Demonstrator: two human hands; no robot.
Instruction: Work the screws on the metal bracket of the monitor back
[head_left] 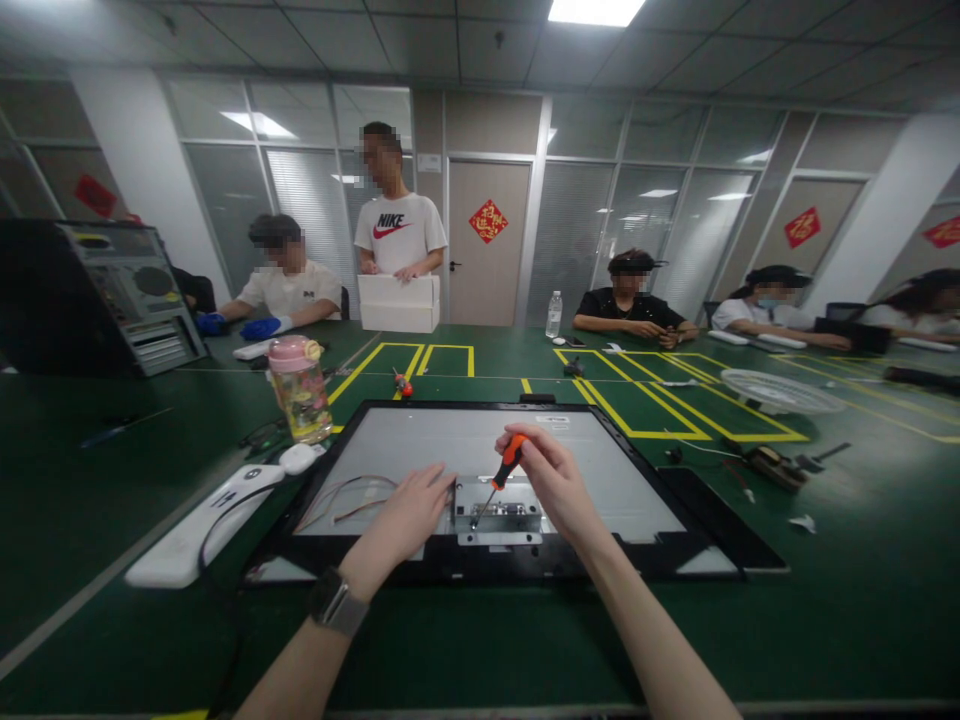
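A black-framed monitor panel [637,480] lies face down on the green table, its grey metal back up. My right hand [555,480] is closed around an orange-and-black screwdriver [504,472], whose tip points down onto a small metal bracket [501,520] at the panel's lower middle. My left hand [409,515], with a watch on the wrist, rests on the panel just left of the bracket, fingers curled against its edge. Thin coloured wires [341,495] run across the panel to the left of that hand.
A pink-lidded bottle [300,388], a white mouse [298,458] and a white keyboard [199,530] lie to the left. A computer case [112,295] stands far left. A second screwdriver [403,383], a fan grille [780,392] and small parts lie beyond. Several people sit or stand at the far side.
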